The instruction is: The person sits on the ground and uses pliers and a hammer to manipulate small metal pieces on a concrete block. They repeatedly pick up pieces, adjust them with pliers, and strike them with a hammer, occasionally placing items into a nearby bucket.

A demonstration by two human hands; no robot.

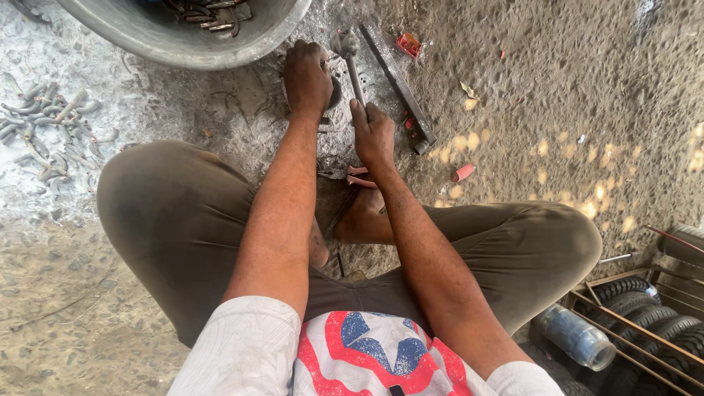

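I sit on dirt ground with my knees spread. My right hand grips the metal handle of a hammer, whose head is raised just beyond my knuckles. My left hand presses down on a small dark metal piece lying on the ground, right beside the hammer handle. The piece is mostly hidden under my fingers.
A large grey metal basin with scrap pieces stands at the top left. A pile of bent metal pieces lies at the left. A dark metal bar lies right of the hammer. Small tyres on a rack and a plastic bottle are at the bottom right.
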